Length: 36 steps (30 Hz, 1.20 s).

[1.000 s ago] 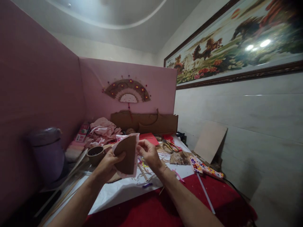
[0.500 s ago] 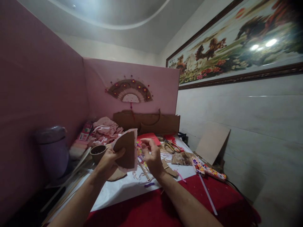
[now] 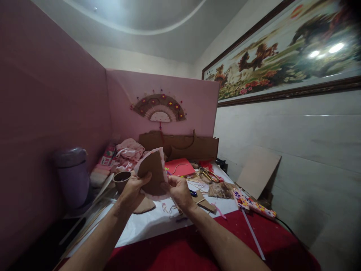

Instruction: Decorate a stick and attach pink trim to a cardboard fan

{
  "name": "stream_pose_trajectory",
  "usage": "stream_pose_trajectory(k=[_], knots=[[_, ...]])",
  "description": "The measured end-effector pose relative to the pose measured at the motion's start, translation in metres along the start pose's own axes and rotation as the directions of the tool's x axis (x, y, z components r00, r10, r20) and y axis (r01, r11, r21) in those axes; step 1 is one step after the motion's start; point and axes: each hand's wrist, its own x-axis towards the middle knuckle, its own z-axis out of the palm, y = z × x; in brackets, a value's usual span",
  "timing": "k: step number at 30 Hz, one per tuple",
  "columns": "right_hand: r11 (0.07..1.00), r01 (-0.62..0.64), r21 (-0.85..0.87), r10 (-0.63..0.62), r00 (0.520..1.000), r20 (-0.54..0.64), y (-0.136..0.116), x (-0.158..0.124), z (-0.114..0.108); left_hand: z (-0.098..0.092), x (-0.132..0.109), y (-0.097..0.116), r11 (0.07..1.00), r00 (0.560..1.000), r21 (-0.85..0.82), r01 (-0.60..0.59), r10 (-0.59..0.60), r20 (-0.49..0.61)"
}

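I hold a brown cardboard piece (image 3: 152,173) with a pink fabric border upright above the table. My left hand (image 3: 132,192) grips its left lower side, thumb across the brown face. My right hand (image 3: 177,190) pinches its lower right edge, fingers closed on the pink border. Beneath the hands lies another brown cardboard cut-out (image 3: 144,206) on white paper (image 3: 146,226).
A small brown cup (image 3: 122,180) stands left of my hands. Red paper (image 3: 179,166), scissors (image 3: 207,175), scraps and a glue gun (image 3: 254,205) lie on the table. A purple bin (image 3: 72,175) is at left, pink cloth (image 3: 128,150) and cardboard sheets behind.
My right hand let go of the piece's upper right edge, hovered beside it, and now grips its lower right edge. The piece has tilted and risen slightly.
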Motion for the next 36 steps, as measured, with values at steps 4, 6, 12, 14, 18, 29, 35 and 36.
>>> stream_pose_trajectory(k=[4, 6, 12, 14, 18, 29, 35, 36], knots=[[0.999, 0.016, -0.041, -0.018, 0.999, -0.028, 0.002, 0.001, -0.003, 0.0, -0.002, 0.0, 1.0, 0.998, 0.002, -0.01, 0.01, 0.057], [0.999, 0.016, -0.031, -0.017, 0.999, -0.035, 0.002, 0.002, -0.003, 0.0, -0.002, 0.002, 0.999, 0.996, -0.033, 0.008, -0.005, 0.092], [0.997, 0.022, 0.078, -0.023, 1.0, 0.01, 0.0, 0.002, -0.004, 0.004, -0.001, 0.012, 0.968, 0.97, -0.202, 0.149, -0.103, 0.221], [0.995, 0.044, 0.094, -0.047, 0.998, 0.037, 0.0, 0.001, -0.004, 0.004, -0.001, 0.014, 0.964, 0.971, -0.209, 0.162, -0.118, 0.209], [0.997, 0.066, 0.034, -0.067, 0.997, 0.044, 0.001, 0.0, -0.004, -0.003, 0.001, 0.012, 0.965, 0.977, -0.175, 0.194, -0.175, 0.12], [0.999, 0.042, 0.008, -0.042, 0.999, -0.012, 0.004, 0.0, 0.0, -0.003, 0.002, 0.002, 0.984, 0.984, -0.12, 0.136, -0.12, 0.131], [0.997, -0.016, 0.078, 0.017, 1.0, -0.011, 0.004, -0.002, 0.003, -0.004, -0.004, -0.004, 0.986, 0.963, -0.072, 0.15, -0.129, 0.238], [0.997, -0.017, 0.073, 0.018, 1.0, -0.007, 0.004, -0.002, 0.003, -0.004, -0.004, -0.004, 0.992, 0.971, -0.039, 0.116, -0.105, 0.217]])
